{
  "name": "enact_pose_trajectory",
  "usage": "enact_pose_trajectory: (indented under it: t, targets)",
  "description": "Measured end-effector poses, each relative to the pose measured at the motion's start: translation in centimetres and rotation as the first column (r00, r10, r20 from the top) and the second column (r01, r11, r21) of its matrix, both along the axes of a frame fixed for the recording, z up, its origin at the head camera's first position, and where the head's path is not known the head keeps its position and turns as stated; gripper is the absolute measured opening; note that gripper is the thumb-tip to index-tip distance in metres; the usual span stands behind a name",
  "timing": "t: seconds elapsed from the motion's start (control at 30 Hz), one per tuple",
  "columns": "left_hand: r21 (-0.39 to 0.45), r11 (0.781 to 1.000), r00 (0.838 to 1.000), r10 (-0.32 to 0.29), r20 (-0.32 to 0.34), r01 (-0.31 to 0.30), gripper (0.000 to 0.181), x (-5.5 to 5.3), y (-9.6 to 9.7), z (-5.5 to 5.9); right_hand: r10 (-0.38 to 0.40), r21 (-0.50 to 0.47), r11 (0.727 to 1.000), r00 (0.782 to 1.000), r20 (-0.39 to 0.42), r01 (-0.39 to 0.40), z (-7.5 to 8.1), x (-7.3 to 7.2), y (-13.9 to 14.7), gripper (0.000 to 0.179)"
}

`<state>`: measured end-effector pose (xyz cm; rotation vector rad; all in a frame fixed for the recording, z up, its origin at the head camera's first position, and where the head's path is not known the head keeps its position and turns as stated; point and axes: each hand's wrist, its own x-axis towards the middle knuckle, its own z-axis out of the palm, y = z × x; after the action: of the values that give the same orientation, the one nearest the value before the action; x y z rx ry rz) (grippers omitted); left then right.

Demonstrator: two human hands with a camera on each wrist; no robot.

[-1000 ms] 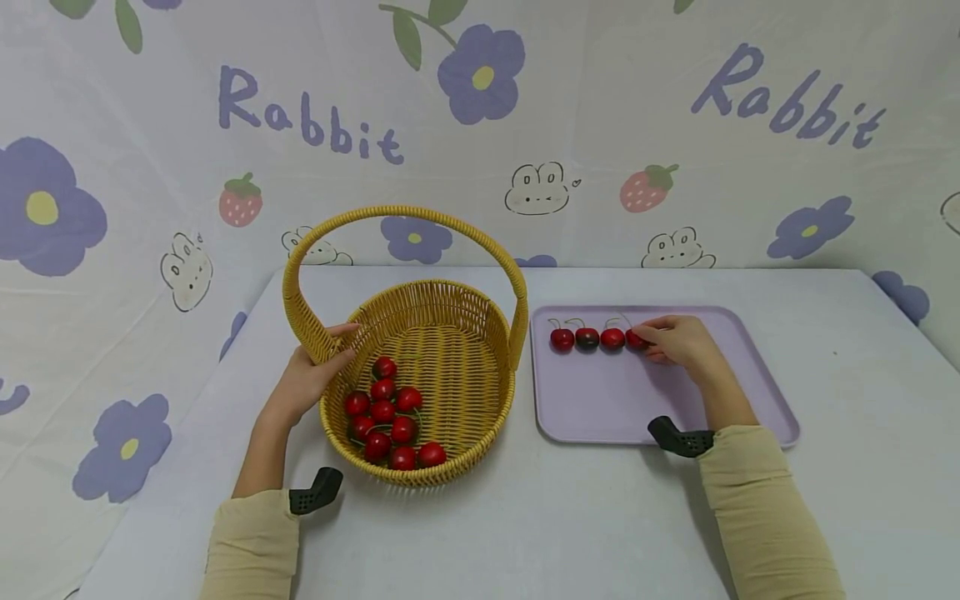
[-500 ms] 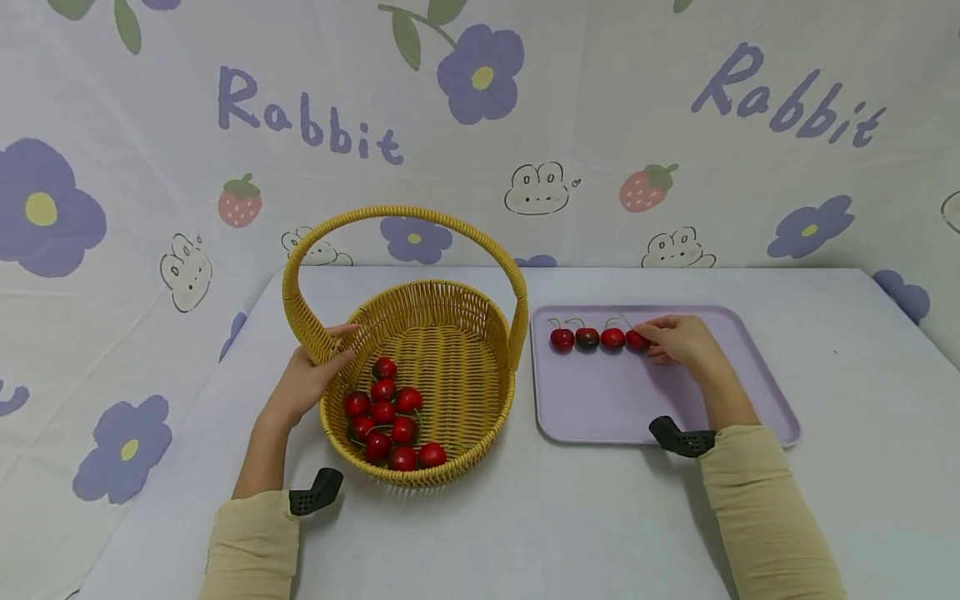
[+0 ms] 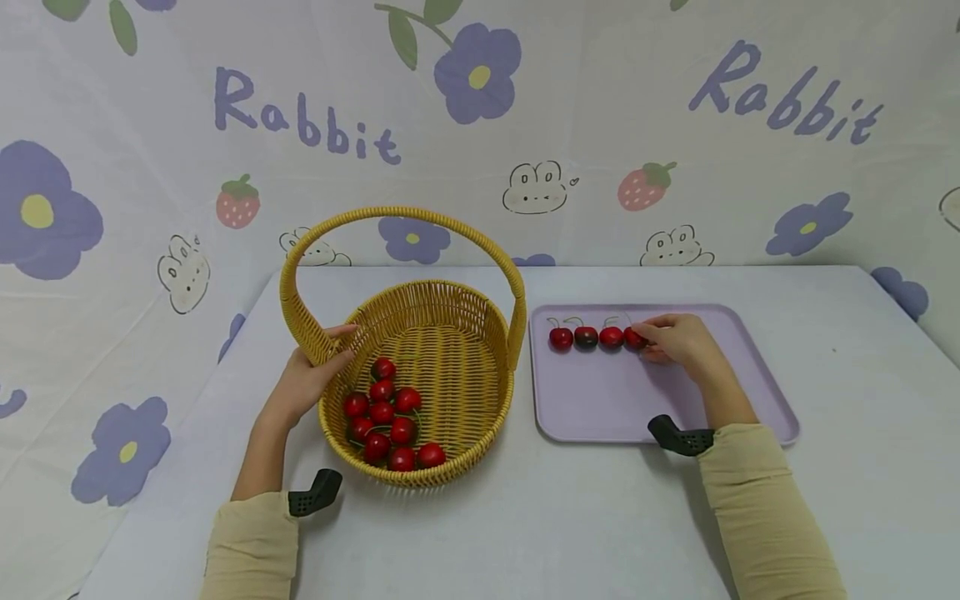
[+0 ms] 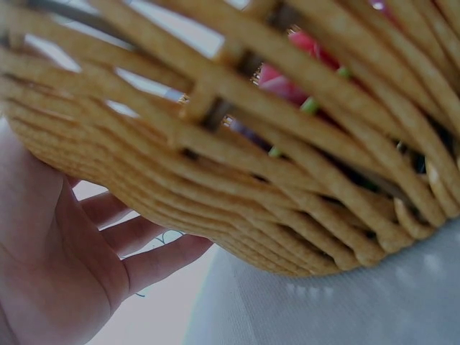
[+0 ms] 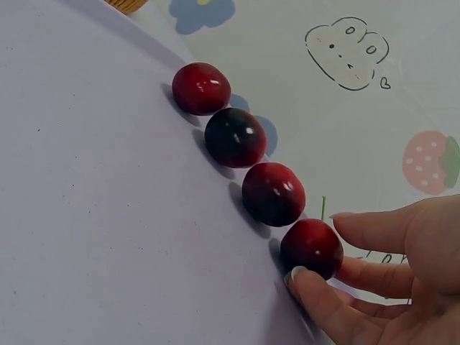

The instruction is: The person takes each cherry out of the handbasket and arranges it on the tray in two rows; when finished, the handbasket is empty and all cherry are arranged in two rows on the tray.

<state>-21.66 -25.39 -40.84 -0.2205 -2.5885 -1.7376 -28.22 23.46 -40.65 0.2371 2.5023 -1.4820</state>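
My left hand [image 3: 303,379] grips the yellow wicker basket [image 3: 465,367] at its left rim, by the foot of the arched handle. In the left wrist view, several fingers [image 4: 169,262] reach past the woven wall. Red cherries [image 3: 382,412] with green stems lie inside, gathered toward the near left. On the lilac tray [image 3: 592,400], my right hand [image 3: 678,340] pinches the rightmost cherry [image 5: 310,248] of a short row, thumb on one side and fingers on the other. Its neighbours, a red cherry [image 5: 273,194], a dark cherry [image 5: 235,138] and another red cherry [image 5: 201,88], sit close together.
Basket and tray stand side by side on a white-covered table [image 3: 525,517], a narrow gap between them. The basket handle [image 3: 405,213] arches high above the bowl. Behind the table hangs a printed cloth [image 3: 450,167] with flowers and rabbits.
The head view has shifted very slightly. Both hands stay in place, the left at the basket and the right at the end cherry, whose stem looks a little lower.
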Motion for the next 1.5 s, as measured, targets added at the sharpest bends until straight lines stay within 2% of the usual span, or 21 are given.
enact_pose_trajectory:
  t: [0.4, 0.63, 1.07, 1.27, 1.5]
  targets:
    - [-0.002, 1.000, 1.000, -0.001, 0.004, 0.001, 0.043, 0.0, -0.1, 0.0, -0.013, -0.048, 0.999, 1.000, 0.024, 0.014, 0.2, 0.0, 0.1, 0.051]
    - [-0.012, 1.000, 1.000, -0.001, -0.010, 0.001, 0.042, -0.2, -0.1, -0.3, -0.030, 0.014, 0.999, 0.999, 0.035, 0.029, 0.0, 0.0, 0.3, 0.052]
    - [0.001, 1.000, 1.000, -0.004, -0.008, 0.004, 0.042, -0.1, 0.0, -0.2, -0.070, 0.061, 0.996, 0.997, 0.030, 0.068, 0.1, 0.0, 1.7, 0.060]
    - [-0.002, 1.000, 1.000, -0.011, -0.017, 0.011, 0.042, -0.2, -0.1, -0.3, -0.082, 0.077, 0.994, 0.997, 0.008, 0.081, 0.7, 0.3, 2.1, 0.063]
    - [-0.006, 1.000, 1.000, -0.012, -0.015, 0.012, 0.042, -0.2, -0.2, -0.5, -0.028, 0.039, 0.999, 0.999, -0.020, 0.029, 2.8, 1.0, 1.5, 0.079]
